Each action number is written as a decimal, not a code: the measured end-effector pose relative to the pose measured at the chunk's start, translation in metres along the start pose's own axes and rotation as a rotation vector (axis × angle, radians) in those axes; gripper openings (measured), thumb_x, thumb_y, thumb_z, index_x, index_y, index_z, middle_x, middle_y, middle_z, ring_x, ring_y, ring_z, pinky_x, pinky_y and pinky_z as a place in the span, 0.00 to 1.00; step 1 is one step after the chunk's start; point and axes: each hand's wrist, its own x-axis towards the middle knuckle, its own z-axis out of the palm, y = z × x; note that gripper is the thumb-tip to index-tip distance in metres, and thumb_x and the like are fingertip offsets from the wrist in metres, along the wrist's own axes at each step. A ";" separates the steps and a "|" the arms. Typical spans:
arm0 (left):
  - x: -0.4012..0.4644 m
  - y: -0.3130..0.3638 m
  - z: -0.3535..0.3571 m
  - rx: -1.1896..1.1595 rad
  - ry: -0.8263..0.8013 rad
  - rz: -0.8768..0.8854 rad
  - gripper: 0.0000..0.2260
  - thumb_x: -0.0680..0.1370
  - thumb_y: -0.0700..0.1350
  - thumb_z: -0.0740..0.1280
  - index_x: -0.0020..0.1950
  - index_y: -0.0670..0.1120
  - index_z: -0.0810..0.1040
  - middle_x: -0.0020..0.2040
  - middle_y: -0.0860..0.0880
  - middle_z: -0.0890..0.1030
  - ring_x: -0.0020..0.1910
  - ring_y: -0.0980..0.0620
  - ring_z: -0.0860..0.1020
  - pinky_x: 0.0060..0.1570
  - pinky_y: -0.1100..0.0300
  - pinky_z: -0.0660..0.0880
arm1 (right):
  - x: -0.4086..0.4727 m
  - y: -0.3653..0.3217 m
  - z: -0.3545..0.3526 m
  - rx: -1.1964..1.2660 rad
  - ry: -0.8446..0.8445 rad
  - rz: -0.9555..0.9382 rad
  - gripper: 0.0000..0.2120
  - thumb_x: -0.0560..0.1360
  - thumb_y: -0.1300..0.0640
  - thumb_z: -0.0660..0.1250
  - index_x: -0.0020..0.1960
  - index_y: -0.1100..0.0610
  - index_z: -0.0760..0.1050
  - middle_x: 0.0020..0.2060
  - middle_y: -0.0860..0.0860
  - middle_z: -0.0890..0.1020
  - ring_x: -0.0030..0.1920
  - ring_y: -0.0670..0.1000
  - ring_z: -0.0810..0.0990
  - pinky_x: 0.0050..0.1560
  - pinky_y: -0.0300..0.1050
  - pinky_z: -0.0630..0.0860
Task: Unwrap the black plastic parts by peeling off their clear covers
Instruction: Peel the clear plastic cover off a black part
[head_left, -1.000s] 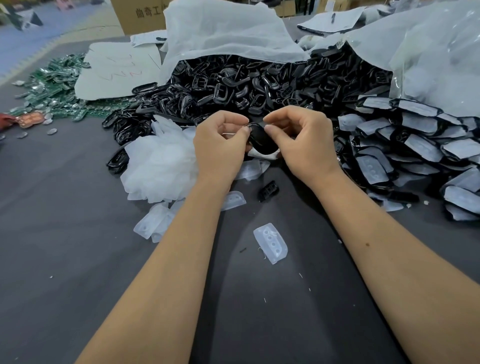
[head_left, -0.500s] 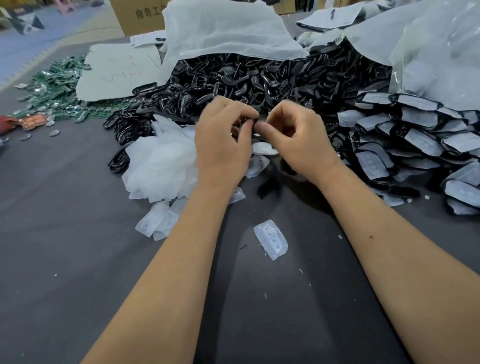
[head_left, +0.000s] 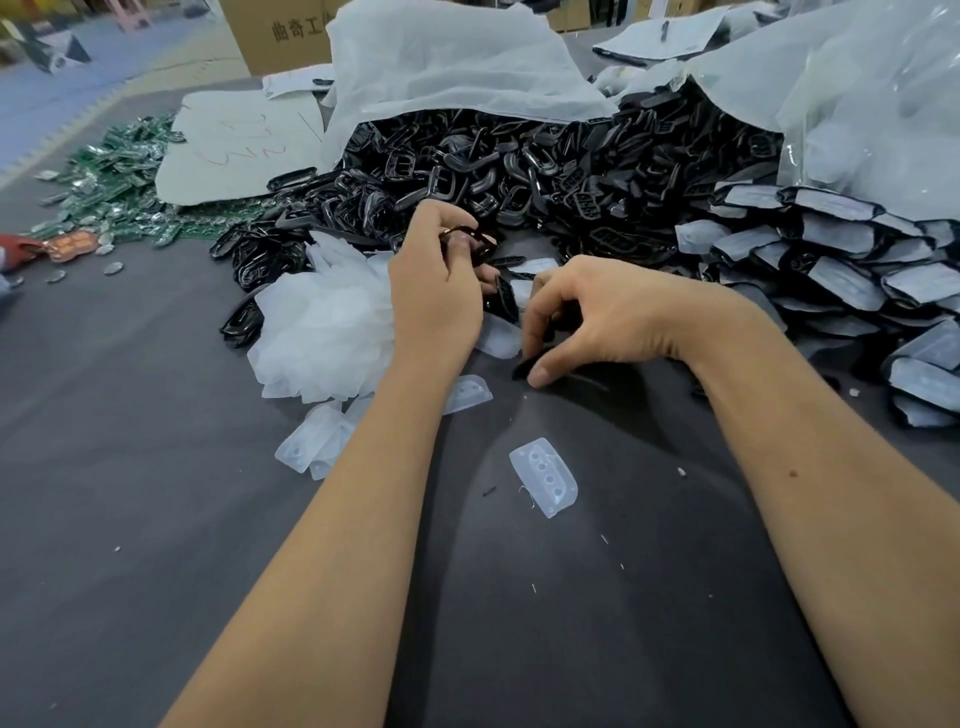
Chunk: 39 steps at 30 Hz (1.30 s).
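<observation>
My left hand (head_left: 434, 291) is raised at the front of the black pile, its fingers curled round a black ring-shaped part (head_left: 470, 238). My right hand (head_left: 597, 312) is lower, on the dark table, with thumb and fingers pinching a small black part (head_left: 522, 370) that lies on the table. A heap of bare black plastic parts (head_left: 545, 171) spills from a white bag (head_left: 447, 57) behind both hands. Wrapped parts in clear covers (head_left: 841, 270) are stacked at the right. Peeled clear covers (head_left: 322, 332) are piled left of my left hand.
One loose clear cover (head_left: 544, 476) lies on the dark table (head_left: 156, 493) between my forearms, others (head_left: 311, 447) near my left forearm. Green circuit boards (head_left: 119, 187) are scattered at the far left. A cardboard box (head_left: 280, 31) stands behind.
My hands have come apart. The left hand has stayed up with a black ring part, and the right hand has dropped to the table onto a small black part.
</observation>
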 end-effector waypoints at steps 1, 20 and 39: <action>0.000 0.000 -0.001 0.002 0.010 -0.004 0.09 0.84 0.33 0.57 0.55 0.45 0.73 0.44 0.50 0.78 0.36 0.46 0.84 0.38 0.58 0.80 | 0.000 0.002 0.003 0.052 0.047 -0.021 0.08 0.68 0.52 0.84 0.42 0.45 0.86 0.43 0.48 0.86 0.44 0.47 0.82 0.51 0.48 0.80; 0.003 0.007 0.002 -0.362 0.048 -0.286 0.10 0.82 0.33 0.64 0.51 0.45 0.82 0.32 0.52 0.75 0.29 0.53 0.79 0.36 0.62 0.78 | 0.018 -0.003 0.027 1.421 0.604 -0.069 0.21 0.79 0.79 0.52 0.67 0.71 0.74 0.49 0.64 0.83 0.46 0.58 0.88 0.45 0.44 0.84; 0.002 -0.001 0.005 -0.326 0.039 -0.284 0.17 0.79 0.30 0.61 0.52 0.48 0.86 0.41 0.41 0.77 0.31 0.53 0.79 0.39 0.60 0.79 | 0.024 -0.001 0.025 1.401 0.712 -0.103 0.27 0.78 0.81 0.52 0.77 0.71 0.64 0.71 0.66 0.74 0.65 0.58 0.83 0.66 0.50 0.80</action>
